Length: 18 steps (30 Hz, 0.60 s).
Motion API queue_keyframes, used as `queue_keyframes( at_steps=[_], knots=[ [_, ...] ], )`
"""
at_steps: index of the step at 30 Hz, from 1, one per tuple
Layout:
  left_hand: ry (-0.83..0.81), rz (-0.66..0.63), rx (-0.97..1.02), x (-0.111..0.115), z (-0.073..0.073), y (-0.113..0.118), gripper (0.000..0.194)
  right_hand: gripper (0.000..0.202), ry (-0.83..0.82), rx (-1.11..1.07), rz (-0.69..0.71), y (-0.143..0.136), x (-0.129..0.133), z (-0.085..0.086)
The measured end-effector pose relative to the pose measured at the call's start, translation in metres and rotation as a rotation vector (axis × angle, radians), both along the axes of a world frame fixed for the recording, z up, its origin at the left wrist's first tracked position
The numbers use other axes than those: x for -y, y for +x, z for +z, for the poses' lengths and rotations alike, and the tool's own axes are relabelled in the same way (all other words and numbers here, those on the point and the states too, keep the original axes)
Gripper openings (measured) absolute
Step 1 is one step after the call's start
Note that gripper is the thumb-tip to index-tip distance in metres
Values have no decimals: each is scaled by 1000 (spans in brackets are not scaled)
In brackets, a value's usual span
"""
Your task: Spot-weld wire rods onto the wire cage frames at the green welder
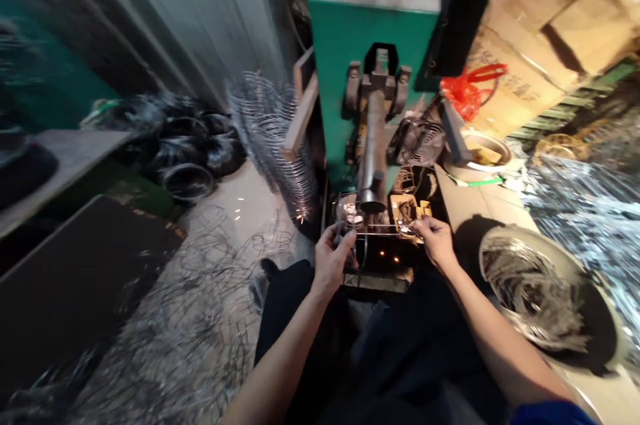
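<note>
My left hand (332,257) is closed with thumb and fingers pinched on a thin wire piece (383,233), which spans the gap below the machine's metal cylinder (373,158). On the other side, my right hand (434,238) is pinched at the right end of the same wire piece. A curved strip hangs beside my left fingertips. Small orange sparks glow beneath the wire. Behind my hands, an open box (440,202) holds a small yellow tray (403,212) and metal bits.
A green machine (333,65) stands ahead. To the left are stacked wire rings (275,138), a dark board (75,292) and loose wire over the floor. At right are a basin (595,305) holding wire rings, a pot (477,172), cartons (520,78) and a heap of wires (590,212).
</note>
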<state>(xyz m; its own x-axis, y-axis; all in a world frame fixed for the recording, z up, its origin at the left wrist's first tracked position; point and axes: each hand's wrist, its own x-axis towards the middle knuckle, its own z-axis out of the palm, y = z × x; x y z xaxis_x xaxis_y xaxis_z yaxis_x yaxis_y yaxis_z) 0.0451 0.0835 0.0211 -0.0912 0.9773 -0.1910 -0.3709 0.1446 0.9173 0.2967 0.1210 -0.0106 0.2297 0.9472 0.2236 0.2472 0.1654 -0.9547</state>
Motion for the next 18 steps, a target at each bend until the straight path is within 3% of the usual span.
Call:
queue_keyframes(
  at_steps=[3,6,9,12,15,18],
  knots=[
    [-12,29,-44,1,1,-1,53,44,33,166,26,7,7,8],
    [-10,57,-35,-4,0,2,47,32,-57,474,-42,56,14,1],
    [-2,67,-48,-6,0,6,39,29,-514,857,-242,133,43,-18],
    [-23,83,-81,-4,4,9,38,27,-844,953,-382,193,84,-45],
    [-44,113,-94,-1,9,11,40,38,-994,980,-466,220,118,-73],
    [-58,131,-115,-1,14,14,41,38,-1053,1023,-501,226,134,-94]
  ],
)
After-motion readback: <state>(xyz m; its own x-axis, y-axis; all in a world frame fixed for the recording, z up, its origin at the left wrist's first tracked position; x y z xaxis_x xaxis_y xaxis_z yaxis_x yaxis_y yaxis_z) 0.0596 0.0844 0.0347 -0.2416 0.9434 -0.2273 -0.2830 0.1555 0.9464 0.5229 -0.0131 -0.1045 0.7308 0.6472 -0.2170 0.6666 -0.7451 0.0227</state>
